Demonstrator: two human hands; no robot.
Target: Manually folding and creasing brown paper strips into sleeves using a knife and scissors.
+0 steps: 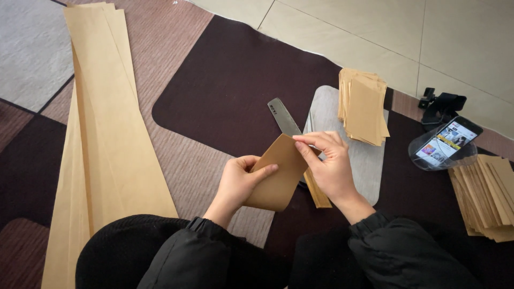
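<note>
Both left hand (238,179) and right hand (326,163) pinching tan folded kraft paper piece (278,176); best creased with edges aligned, pressed firmly.

Black padded jacket sleeves (elastic ribbed cuffs), black trousers; left hand (238,179), right hand (329,163) bare.

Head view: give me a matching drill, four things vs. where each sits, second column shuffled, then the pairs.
Things:
1. folded brown paper piece
2. long brown paper strips
3. phone
4. metal ruler

Places:
A. propped on a clear stand, far right
B. held between left hand and right hand
C. flat on the rug, far left
D. behind the hands, partly on the grey board

Pairs: 1-B, 2-C, 3-A, 4-D
</note>
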